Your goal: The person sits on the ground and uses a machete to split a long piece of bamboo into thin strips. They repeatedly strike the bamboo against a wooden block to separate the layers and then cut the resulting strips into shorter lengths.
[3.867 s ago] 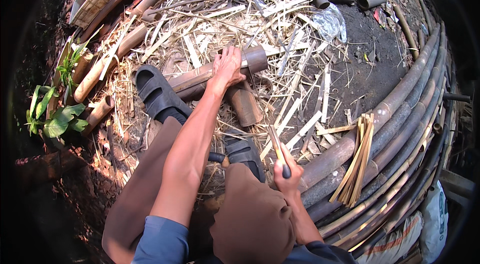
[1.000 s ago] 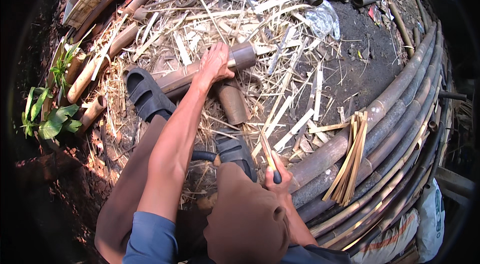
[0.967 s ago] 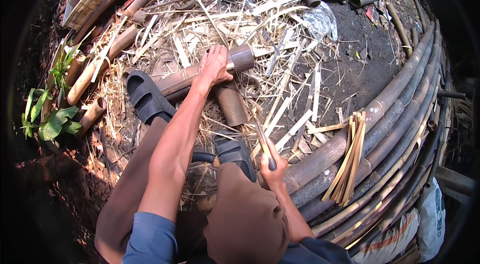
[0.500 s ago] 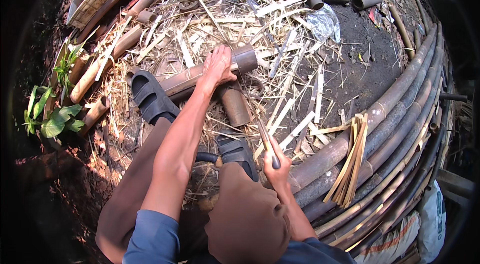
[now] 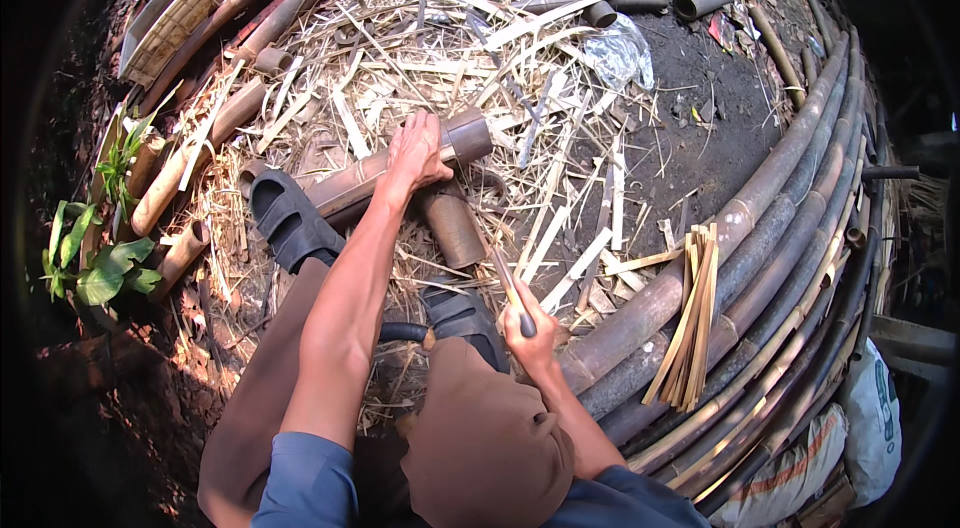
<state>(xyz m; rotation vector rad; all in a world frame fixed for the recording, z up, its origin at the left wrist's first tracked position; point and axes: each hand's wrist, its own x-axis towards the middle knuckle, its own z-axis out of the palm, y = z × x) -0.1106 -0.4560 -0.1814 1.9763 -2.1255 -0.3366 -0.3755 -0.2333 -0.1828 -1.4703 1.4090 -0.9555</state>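
Observation:
My left hand (image 5: 415, 156) is closed over a bamboo length (image 5: 350, 183), near its dark, cut right end. This length lies slantwise across a shorter bamboo piece (image 5: 455, 228), which sits beneath it on the ground. In my right hand (image 5: 533, 338) is a knife (image 5: 521, 300) with a wooden handle and a dark butt. Its thin blade points up and left toward the bamboo, seen nearly edge-on, and its tip is hard to make out. My sandalled feet are on either side, the left sandal (image 5: 290, 220) beside the bamboo's left end.
Bamboo shavings and strips (image 5: 400, 78) litter the ground ahead. Long bamboo poles (image 5: 740, 218) curve along the right, with a bundle of split strips (image 5: 690, 323) on them. A pale crate (image 5: 180, 13) stands far left, above a leafy plant (image 5: 105, 268). White sacks (image 5: 868, 423) lie lower right.
The whole view has shifted a little. My right hand and the knife have moved slightly forward, closer to the bamboo. My left hand keeps its hold on the bamboo length.

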